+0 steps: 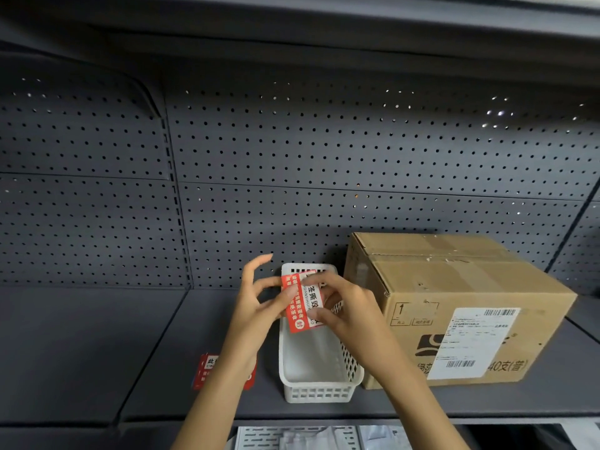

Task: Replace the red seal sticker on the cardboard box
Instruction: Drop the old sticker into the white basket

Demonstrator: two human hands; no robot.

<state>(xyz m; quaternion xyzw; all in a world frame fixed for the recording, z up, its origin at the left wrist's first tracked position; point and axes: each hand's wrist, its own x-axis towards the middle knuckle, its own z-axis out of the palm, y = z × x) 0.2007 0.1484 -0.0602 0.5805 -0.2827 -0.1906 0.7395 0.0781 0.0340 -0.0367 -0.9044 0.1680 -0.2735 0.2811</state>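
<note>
Both hands pinched one red-and-white rectangular seal sticker [302, 302] above a white perforated plastic basket [319, 368]: left hand [259, 306] at its nine o'clock edge, right hand [344, 306] at three o'clock. At three o'clock sat the brown cardboard box [454, 306], touching the basket.

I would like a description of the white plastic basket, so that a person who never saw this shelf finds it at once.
Start at the large cardboard box on the right of the dark grey shelf. Directly against its left side stands the white basket, long and narrow, with perforated walls. It is the only white container on this shelf level, and both hands hold a red sticker sheet just above it.
</note>
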